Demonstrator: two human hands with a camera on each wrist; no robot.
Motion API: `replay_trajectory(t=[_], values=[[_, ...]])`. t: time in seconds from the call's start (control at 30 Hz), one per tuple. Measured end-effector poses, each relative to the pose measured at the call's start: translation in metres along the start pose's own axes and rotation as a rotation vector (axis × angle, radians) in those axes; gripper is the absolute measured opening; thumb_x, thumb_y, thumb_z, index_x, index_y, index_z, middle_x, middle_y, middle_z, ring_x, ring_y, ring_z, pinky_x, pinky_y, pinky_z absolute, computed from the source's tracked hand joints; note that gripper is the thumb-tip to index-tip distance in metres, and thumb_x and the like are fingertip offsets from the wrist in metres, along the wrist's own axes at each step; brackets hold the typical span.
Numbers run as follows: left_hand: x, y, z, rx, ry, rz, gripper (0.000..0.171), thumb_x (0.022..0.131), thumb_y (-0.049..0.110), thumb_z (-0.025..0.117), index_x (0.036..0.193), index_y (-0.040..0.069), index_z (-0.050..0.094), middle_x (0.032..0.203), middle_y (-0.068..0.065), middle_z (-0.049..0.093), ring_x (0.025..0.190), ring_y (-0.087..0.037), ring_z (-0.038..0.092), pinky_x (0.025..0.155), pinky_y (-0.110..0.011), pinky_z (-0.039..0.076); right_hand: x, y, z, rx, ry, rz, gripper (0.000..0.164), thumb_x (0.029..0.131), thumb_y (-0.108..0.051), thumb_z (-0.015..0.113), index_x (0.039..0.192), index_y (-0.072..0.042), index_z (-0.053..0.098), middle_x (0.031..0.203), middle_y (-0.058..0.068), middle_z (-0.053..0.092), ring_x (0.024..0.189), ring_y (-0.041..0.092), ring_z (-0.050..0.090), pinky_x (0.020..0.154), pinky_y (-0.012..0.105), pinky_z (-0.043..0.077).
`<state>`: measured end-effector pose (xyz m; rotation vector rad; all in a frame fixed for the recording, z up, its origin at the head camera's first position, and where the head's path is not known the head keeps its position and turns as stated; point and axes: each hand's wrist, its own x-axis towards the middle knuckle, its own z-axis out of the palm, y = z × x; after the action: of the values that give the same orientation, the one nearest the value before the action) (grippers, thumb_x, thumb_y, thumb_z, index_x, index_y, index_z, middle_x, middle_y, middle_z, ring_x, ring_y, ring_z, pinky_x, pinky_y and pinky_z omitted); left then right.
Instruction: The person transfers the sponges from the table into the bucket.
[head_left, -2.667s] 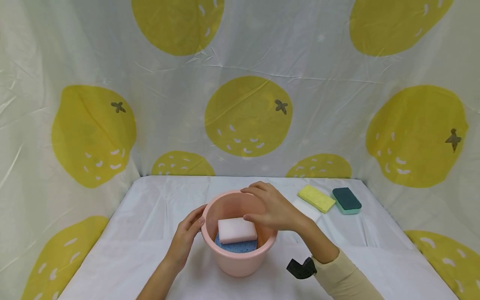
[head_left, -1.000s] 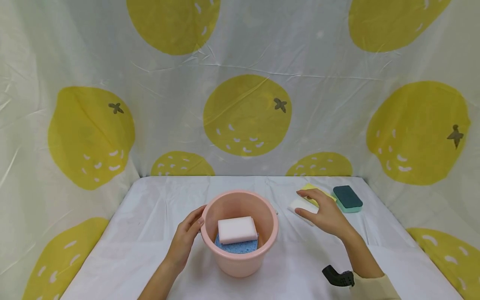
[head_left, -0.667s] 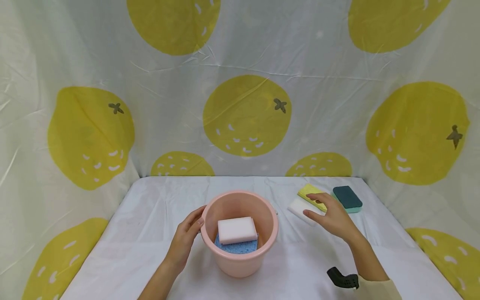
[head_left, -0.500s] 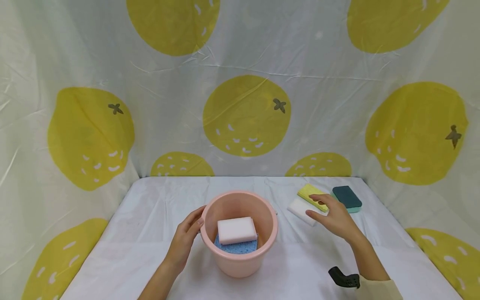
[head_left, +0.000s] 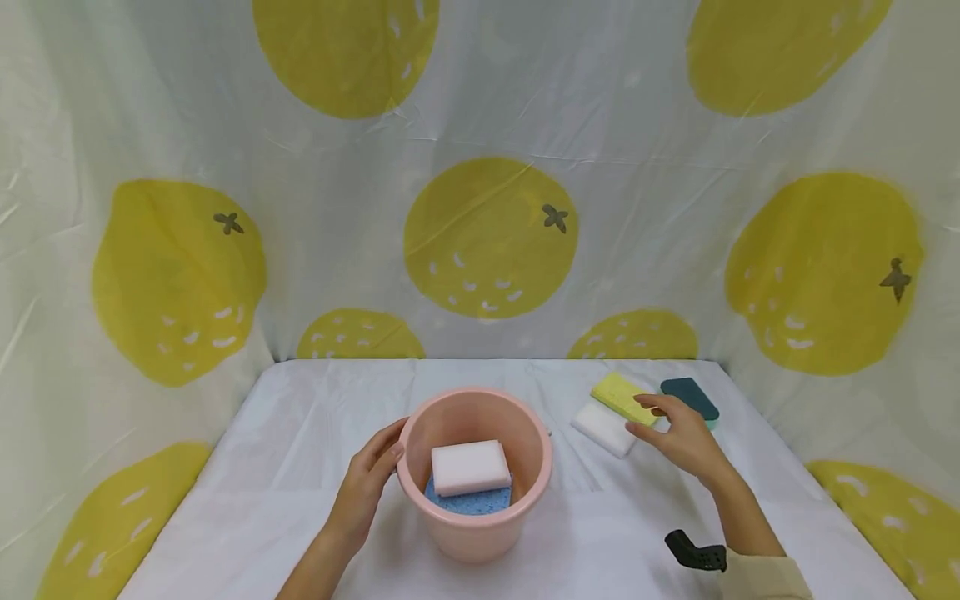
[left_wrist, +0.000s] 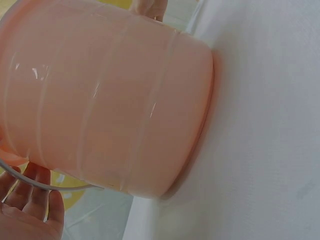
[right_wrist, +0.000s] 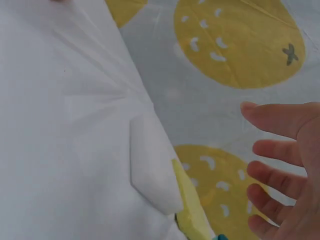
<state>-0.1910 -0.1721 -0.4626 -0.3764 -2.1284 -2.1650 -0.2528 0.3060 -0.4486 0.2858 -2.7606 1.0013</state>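
Note:
A pink bucket [head_left: 476, 537] with a thin handle [left_wrist: 55, 187] stands upright on the white cloth. My left hand [head_left: 362, 492] holds it at its left rim, thumb near the edge and fingers along the outer wall behind the handle. Inside, a pale pink sponge [head_left: 471, 467] leans on top of a speckled blue sponge [head_left: 468, 502]. My right hand [head_left: 678, 435] hovers with thumb and fingers apart, nothing in it, overlapping a yellow sponge [head_left: 618, 393] in the head view. Beside that lies a flat white sponge [head_left: 602, 428]. A dark green scouring sponge [head_left: 690, 397] is partly hidden behind the hand.
The tabletop [head_left: 337, 417] is covered by white cloth with some creases. A lemon-print curtain [head_left: 330, 225] encloses it at the back and both sides. A dark wrist mount [head_left: 696, 552] sits by the right sleeve [head_left: 765, 577].
My right hand has left the bucket's opening and moved right to the loose sponges, then drawn back slightly rightward. My left hand stays on the bucket, and the sponges inside have not shifted.

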Motion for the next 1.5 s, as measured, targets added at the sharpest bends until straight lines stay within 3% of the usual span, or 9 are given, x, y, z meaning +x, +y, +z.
replay_trajectory(t=[0.37,0.53,0.67,0.8,0.93,1.07,1.27,1.5], values=[[-0.002,0.003,-0.001,-0.010,-0.013,0.010,0.043,0.109,0.021,0.052,0.149,0.006,0.054,0.148,-0.012,0.056,0.132,-0.022,0.053,0.100,-0.030,0.045,0.005,0.030,-0.012,0.033,0.010,0.087,0.071,0.098,-0.038,0.073,0.149,0.004,0.048,0.141,0.031,0.051,0.127,0.051,0.047,0.097,0.066,0.044],[-0.001,0.001,0.000,-0.012,-0.020,0.011,0.043,0.109,0.020,0.051,0.149,0.005,0.053,0.148,-0.012,0.056,0.132,-0.023,0.053,0.101,-0.031,0.044,0.009,0.052,-0.016,-0.008,0.084,0.116,0.073,0.099,-0.039,0.072,0.149,0.006,0.045,0.139,0.034,0.050,0.123,0.052,0.047,0.095,0.067,0.043],[0.000,0.001,-0.001,-0.009,-0.016,0.020,0.043,0.109,0.020,0.051,0.149,0.005,0.053,0.148,-0.012,0.056,0.132,-0.023,0.053,0.101,-0.030,0.044,0.014,0.072,-0.019,-0.044,0.156,0.140,0.079,0.099,-0.039,0.070,0.151,0.010,0.038,0.141,0.040,0.041,0.127,0.059,0.039,0.097,0.073,0.035],[0.000,0.001,-0.001,-0.017,-0.012,0.018,0.043,0.109,0.020,0.051,0.149,0.005,0.053,0.148,-0.012,0.056,0.131,-0.022,0.054,0.101,-0.030,0.044,0.018,0.091,-0.018,-0.051,0.179,0.243,0.095,0.096,-0.044,0.072,0.157,0.011,0.023,0.149,0.045,0.023,0.134,0.066,0.023,0.100,0.078,0.026],[-0.001,0.001,0.000,-0.028,-0.012,0.004,0.043,0.109,0.021,0.052,0.149,0.006,0.054,0.148,-0.012,0.056,0.132,-0.023,0.054,0.101,-0.030,0.044,0.020,0.110,-0.013,-0.064,0.145,0.367,0.112,0.091,-0.047,0.077,0.158,0.012,0.009,0.151,0.048,0.012,0.134,0.070,0.016,0.103,0.078,0.022],[-0.002,0.000,0.001,-0.028,-0.006,0.001,0.042,0.108,0.020,0.052,0.148,0.006,0.055,0.147,-0.012,0.057,0.131,-0.024,0.053,0.101,-0.031,0.044,0.021,0.126,-0.003,-0.093,0.124,0.430,0.117,0.089,-0.051,0.077,0.156,0.016,0.008,0.148,0.050,0.018,0.133,0.069,0.021,0.105,0.075,0.025],[-0.002,0.001,0.002,-0.032,0.001,-0.004,0.042,0.108,0.020,0.053,0.148,0.006,0.055,0.146,-0.012,0.057,0.131,-0.024,0.053,0.101,-0.030,0.044,0.023,0.133,0.005,-0.148,0.169,0.462,0.107,0.089,-0.056,0.073,0.151,0.017,0.024,0.141,0.046,0.033,0.125,0.064,0.035,0.100,0.072,0.033],[-0.003,0.001,0.002,-0.035,0.009,-0.024,0.043,0.108,0.022,0.054,0.148,0.006,0.056,0.146,-0.012,0.058,0.131,-0.022,0.054,0.101,-0.031,0.044,0.024,0.133,0.004,-0.136,0.174,0.499,0.098,0.094,-0.053,0.066,0.151,0.016,0.026,0.143,0.045,0.035,0.125,0.064,0.038,0.099,0.072,0.033]])
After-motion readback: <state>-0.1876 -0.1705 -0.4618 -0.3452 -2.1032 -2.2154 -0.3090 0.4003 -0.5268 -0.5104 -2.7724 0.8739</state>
